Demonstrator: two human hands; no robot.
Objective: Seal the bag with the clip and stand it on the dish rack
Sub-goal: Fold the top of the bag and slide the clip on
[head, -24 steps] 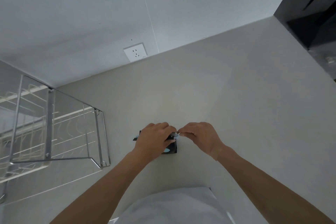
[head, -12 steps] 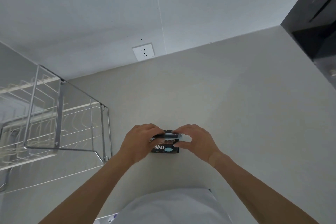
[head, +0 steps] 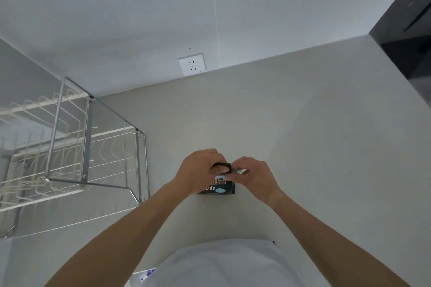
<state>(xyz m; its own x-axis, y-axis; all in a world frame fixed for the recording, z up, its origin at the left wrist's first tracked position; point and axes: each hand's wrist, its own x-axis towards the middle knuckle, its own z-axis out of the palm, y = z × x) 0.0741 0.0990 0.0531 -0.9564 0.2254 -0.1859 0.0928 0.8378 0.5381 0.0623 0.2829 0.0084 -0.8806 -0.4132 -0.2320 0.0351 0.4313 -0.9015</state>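
- Head view, looking down: a small dark bag (head: 218,187) stands on the pale bench (head: 291,123), directly in front of the person and between both hands.
- Left hand (head: 198,171): its fingers are curled closed around the folded top of the bag, pinching the dark fold.
- Right hand (head: 253,176): its fingers are closed on a small pale object at the top right of the bag, probably the clip (head: 240,171); too little of it shows to be sure, or to say whether it is seated on the fold.
- Governing relation: the folded top runs left to right, so the clip's long axis must lie along that line; the right hand is nearer its free end.
- Judged stage: sealing in progress, standing the bag not yet done.
- Dish rack (head: 93,147): well apart to the left of the bag, so the left hand is the nearer carrier.
- Open room: bare bench lies between bag and rack; the rack's upright metal frame is the edge to clear on entry.
- Wall socket (head: 191,64) and dark unit (head: 405,18) at far right stand clear of that path.
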